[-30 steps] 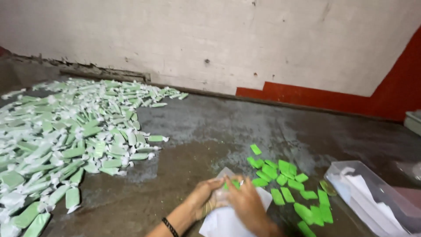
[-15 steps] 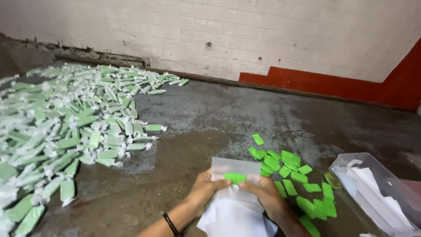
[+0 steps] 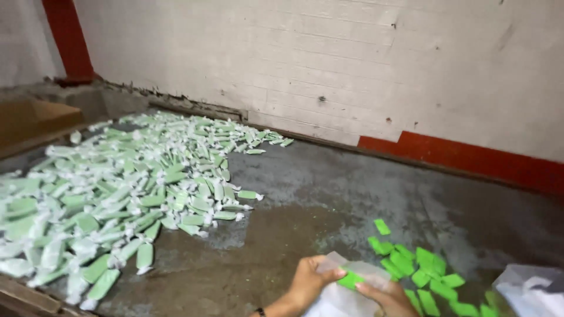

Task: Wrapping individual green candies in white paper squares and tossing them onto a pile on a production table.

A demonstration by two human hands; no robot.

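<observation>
Hands at the lower edge of the view: left hand [image 3: 308, 280] pinching the near corner of a translucent white wrapper [image 3: 346, 293], thumb on top; right hand [image 3: 385, 295] closed on the wrapper's other side, with one bright green bar [image 3: 351, 279] lying on the wrapper between the two hands, touching the fingertips of both. Loose green bars [image 3: 424, 271], unwrapped, scattered on the grey tabletop [image 3: 329, 194] just right of the hands, beside a clear container [image 3: 531, 287] at the right corner. Wrapped bars [image 3: 117, 194], pale green with twisted white ends, heaped well apart to the left, below the white wall [image 3: 305, 58].
</observation>
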